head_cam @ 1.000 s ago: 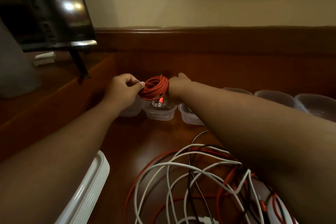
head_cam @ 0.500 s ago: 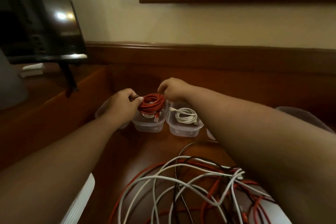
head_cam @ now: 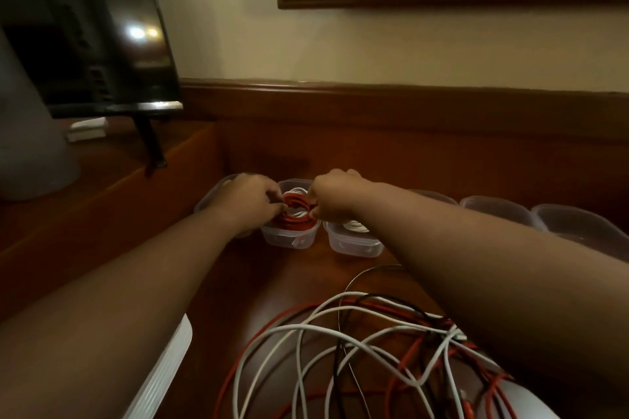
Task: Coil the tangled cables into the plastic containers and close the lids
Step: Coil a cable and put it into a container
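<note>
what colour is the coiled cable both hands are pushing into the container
Red-orange; the coiled cable shows clearly in the head view, between the hands.

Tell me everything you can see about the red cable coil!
The red coil is a thin red cable wound into a round bundle of many loops. It sits low in a clear plastic container with no lid, on the wooden surface near the back wall. White cable shows under and behind it in the same container. The left hand and right hand grip it from either side, seemingly pressing it down. Its ends are hidden.
</note>
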`<state>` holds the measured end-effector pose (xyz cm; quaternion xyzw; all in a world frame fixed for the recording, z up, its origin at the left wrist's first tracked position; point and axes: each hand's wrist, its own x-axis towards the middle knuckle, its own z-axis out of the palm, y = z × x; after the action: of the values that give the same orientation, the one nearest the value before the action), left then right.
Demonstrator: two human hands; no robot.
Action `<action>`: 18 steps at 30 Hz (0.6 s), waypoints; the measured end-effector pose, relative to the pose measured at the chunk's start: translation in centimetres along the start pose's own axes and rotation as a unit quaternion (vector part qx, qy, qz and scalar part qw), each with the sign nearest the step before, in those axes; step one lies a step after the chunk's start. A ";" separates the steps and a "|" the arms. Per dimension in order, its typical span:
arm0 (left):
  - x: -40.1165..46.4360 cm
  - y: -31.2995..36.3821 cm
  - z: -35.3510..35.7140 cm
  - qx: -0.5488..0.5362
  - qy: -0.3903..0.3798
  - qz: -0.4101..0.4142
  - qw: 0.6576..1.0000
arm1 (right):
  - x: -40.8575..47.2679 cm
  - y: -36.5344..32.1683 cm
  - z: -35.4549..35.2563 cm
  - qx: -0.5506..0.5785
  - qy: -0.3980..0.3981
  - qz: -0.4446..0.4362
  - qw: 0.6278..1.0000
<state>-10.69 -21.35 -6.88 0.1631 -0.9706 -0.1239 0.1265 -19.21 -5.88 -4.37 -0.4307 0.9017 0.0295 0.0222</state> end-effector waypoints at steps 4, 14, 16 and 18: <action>-0.1 -0.3 -0.4 0.066 -0.043 0.052 0.996 | -0.5 -0.1 0.4 -0.048 0.002 -0.021 0.999; -4.8 1.1 -2.7 -0.005 -0.065 0.054 0.996 | -7.4 -0.4 -1.9 0.068 0.008 -0.005 0.998; -6.8 2.3 -3.3 -0.011 -0.044 0.064 0.997 | -10.9 -0.6 -2.6 0.130 0.004 0.008 0.991; -9.6 4.4 -4.2 -0.080 -0.081 0.055 0.992 | -14.6 -0.8 -3.0 0.182 0.004 0.016 0.983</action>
<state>-1.94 -14.86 -3.67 0.0885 -0.9720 -0.2073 0.0668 -9.45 4.70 -0.50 -0.4047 0.8991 -0.1363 0.0959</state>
